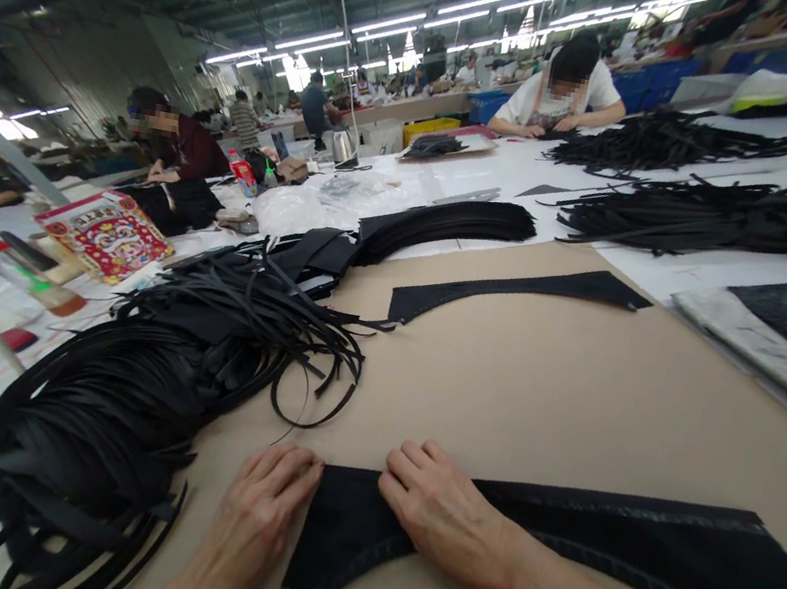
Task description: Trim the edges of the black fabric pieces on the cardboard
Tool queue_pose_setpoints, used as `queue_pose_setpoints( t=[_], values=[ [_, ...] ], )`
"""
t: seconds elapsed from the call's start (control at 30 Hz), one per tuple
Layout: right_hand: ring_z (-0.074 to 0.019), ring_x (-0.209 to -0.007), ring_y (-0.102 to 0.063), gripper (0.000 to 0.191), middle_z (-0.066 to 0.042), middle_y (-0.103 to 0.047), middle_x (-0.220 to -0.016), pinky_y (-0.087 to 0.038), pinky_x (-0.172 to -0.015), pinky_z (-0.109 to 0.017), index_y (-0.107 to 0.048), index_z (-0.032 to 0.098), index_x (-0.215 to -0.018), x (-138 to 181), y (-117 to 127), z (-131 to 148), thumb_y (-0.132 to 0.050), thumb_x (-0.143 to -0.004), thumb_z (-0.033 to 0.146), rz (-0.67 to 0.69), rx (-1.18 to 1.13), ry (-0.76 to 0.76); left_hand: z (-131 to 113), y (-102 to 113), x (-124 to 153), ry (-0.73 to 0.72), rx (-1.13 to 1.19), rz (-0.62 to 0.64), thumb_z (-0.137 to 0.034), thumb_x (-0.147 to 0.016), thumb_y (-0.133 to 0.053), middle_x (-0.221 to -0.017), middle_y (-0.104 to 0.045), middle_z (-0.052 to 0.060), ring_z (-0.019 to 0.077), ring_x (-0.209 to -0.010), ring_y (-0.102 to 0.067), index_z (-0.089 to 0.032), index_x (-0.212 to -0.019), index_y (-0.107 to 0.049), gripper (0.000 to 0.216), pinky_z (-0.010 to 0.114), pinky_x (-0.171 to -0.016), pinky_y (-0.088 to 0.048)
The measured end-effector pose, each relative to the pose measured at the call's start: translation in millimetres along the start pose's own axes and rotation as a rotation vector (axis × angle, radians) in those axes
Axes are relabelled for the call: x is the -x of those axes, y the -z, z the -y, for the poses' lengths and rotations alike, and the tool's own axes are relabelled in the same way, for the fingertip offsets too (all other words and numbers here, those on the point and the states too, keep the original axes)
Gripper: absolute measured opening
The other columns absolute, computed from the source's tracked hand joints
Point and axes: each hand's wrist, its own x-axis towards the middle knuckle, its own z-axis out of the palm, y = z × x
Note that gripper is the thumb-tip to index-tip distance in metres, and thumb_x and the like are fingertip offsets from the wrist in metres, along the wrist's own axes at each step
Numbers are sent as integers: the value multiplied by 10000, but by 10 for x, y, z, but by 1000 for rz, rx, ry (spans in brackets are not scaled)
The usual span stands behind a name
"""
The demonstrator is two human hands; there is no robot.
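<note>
On the tan board (499, 384), right in front of you, the long black piece (659, 555) lies flat, with both your hands near its left end. Your left hand (261, 505) is at the corner, its fingers close together. Your right hand (429, 504) rests on top, fingers bent and close together; I can't tell if either hand is pinching. This piece seems not done yet. Farther off, another black piece (578, 284) lies flat by itself, and a stack of curved black pieces (451, 229) sits past a heap of black strips (88, 424). Which of those are done or left, I can't tell
</note>
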Motion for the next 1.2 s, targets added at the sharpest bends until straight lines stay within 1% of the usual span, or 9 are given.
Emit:
queue_pose_setpoints(
  t=[0.1, 0.2, 0.3, 0.4, 0.5, 0.67, 0.83, 1.1, 1.2],
  values=[
    [-228, -836, -456, 98, -53, -507, -887, -373, -744, -360, -569, 147, -866, -5, -22, 5, -593, -916, 66, -2, 6, -4, -94, -16, -36, 29, -46, -72, 4, -874, -361, -1094, -646, 79, 220, -1047, -550, -170, -1122, -622, 400, 373, -873, -498],
    [-229, -843, -458, 86, -54, -507, -894, -378, -751, -361, -568, 146, -875, -9, -15, 15, -587, -932, 85, -1, 14, -7, -259, -97, -102, 19, 57, -80, 8, -879, -364, -1084, -644, 84, 196, -1031, -561, -151, -1201, -581, 419, 346, -894, -507],
    [-230, -843, -459, 79, -55, -509, -887, -379, -737, -357, -567, 142, -878, -4, 21, 25, -584, -945, 103, 6, 32, -11, -343, -215, -115, 45, 167, -62, -15, -896, -353, -1036, -653, 76, 174, -969, -589, -151, -1183, -586, 394, 314, -858, -536],
    [-222, -821, -460, 91, -50, -509, -871, -374, -722, -348, -565, 138, -866, 13, 66, -6, -586, -952, 117, 10, 54, 7, -304, -308, -66, 35, 222, 2, -15, -890, -366, -1073, -652, 75, 165, -1010, -596, -170, -1230, -564, 423, 288, -882, -539],
    [-207, -806, -461, 120, -37, -509, -855, -365, -705, -336, -562, 141, -850, 56, 114, -112, -567, -968, 123, 14, 60, 67, -234, -348, -14, -6, 225, 33, -4, -873, -363, -1121, -650, 78, 163, -1058, -598, -194, -1291, -529, 488, 276, -909, -534],
    [-189, -772, -460, 138, -29, -518, -848, -351, -698, -340, -569, 141, -852, 209, 227, -317, -543, -987, 130, 40, 91, 150, -196, -371, 37, -44, 161, 69, -7, -846, -366, -1173, -641, 70, 164, -1103, -595, -207, -1379, -451, 576, 269, -938, -532],
    [-185, -776, -463, 134, -30, -523, -867, -343, -675, -337, -574, 141, -865, 354, 264, -390, -540, -995, 144, 66, 106, 153, -179, -375, 36, -102, 85, 110, -13, -837, -365, -1188, -631, 56, 166, -1093, -592, -234, -1437, -375, 640, 267, -923, -539],
    [-187, -815, -461, 101, -32, -516, -894, -352, -666, -339, -584, 135, -890, 449, 312, -366, -558, -988, 132, 80, 81, 104, -247, -343, -40, -159, -72, 105, 14, -786, -382, -1120, -631, 75, 186, -988, -614, -252, -1413, -419, 682, 291, -813, -574],
    [-190, -833, -460, 86, -33, -514, -912, -358, -678, -345, -587, 131, -912, 468, 317, -351, -556, -992, 139, 83, 65, 85, -271, -354, -53, -154, -81, 70, 15, -780, -390, -1191, -598, 100, 216, -1050, -593, -241, -1357, -488, 638, 330, -819, -572]
  ],
)
